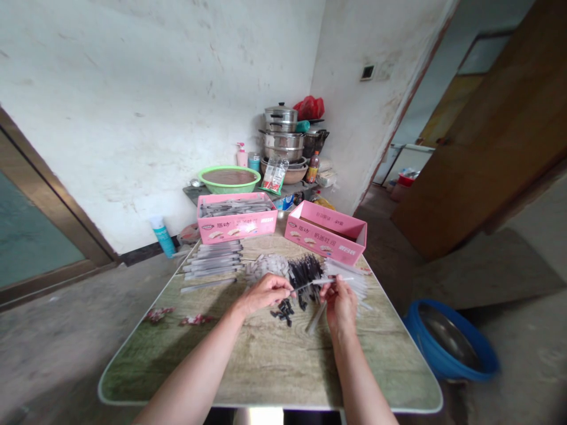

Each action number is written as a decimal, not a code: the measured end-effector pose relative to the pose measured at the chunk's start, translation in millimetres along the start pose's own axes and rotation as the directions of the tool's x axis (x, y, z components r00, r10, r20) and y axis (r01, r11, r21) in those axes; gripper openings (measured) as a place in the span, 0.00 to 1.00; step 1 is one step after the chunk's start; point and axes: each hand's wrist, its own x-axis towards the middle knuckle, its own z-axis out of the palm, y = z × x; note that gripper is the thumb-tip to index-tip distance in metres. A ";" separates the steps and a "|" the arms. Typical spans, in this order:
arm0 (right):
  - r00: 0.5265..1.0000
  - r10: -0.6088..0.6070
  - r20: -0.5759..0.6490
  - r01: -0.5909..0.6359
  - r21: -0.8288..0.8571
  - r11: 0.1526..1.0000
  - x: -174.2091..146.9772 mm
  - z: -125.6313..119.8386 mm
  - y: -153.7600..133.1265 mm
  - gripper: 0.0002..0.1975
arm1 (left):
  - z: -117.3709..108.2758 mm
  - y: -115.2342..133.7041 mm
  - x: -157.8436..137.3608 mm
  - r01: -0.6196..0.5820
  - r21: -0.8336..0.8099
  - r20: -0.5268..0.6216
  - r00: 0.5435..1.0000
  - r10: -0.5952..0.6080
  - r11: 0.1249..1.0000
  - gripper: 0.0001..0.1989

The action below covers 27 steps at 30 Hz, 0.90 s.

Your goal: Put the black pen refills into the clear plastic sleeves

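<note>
between the right fingers (pixel 339 287), 1 slim pale tube (pixel 318 281)

The left forearm (pixel 201 357) and right forearm (pixel 358 375) are bare, broadest at the near side and tapering to 2 slim, bare wrists. The left hand (pixel 266 293) and right hand (pixel 343 305) are bare too, with slender fingers. Between the forearms, at the near edge, show 2 dark patches (pixel 312 418); whether these are clothing cannot be told.
</note>
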 end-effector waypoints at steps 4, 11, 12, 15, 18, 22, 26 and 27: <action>0.998 0.011 0.063 -0.010 -0.018 1.000 -2.5 3.4 1.7 0.18 | 0.3 -1.4 1.3 -0.024 0.013 -0.019 1.000 0.025 1.000 0.17; 0.963 0.156 0.220 -0.143 -0.074 0.987 -10.3 14.0 6.7 0.18 | 7.4 1.4 7.7 -0.121 -0.039 -0.281 0.954 0.105 0.992 0.29; 0.945 0.189 0.265 -0.170 -0.092 0.981 -12.4 15.8 8.2 0.17 | 8.7 1.0 8.6 -0.137 -0.059 -0.315 0.943 0.112 0.989 0.31; 0.866 0.294 0.404 -0.252 -0.154 0.955 -20.7 21.7 12.5 0.16 | 12.7 -1.7 11.1 -0.199 -0.045 -0.394 0.904 0.166 0.979 0.33; 0.790 0.370 0.488 -0.311 -0.200 0.929 -27.6 26.7 14.9 0.16 | 15.7 -3.6 13.0 -0.257 -0.056 -0.413 0.886 0.212 0.965 0.35; 0.794 0.367 0.484 -0.339 -0.148 0.929 -23.3 24.7 14.1 0.14 | 10.2 -2.4 14.6 -0.335 -0.161 -0.479 0.849 0.224 0.928 0.37; 0.898 0.280 0.339 -0.317 0.057 0.947 -6.3 9.0 10.0 0.09 | -6.2 -3.9 14.2 -0.330 -0.062 -0.613 0.757 0.225 0.942 0.28; 0.915 0.274 0.297 -0.317 0.106 0.943 -2.3 4.4 8.7 0.07 | -9.3 -5.4 13.9 -0.296 0.015 -0.614 0.751 0.242 0.955 0.23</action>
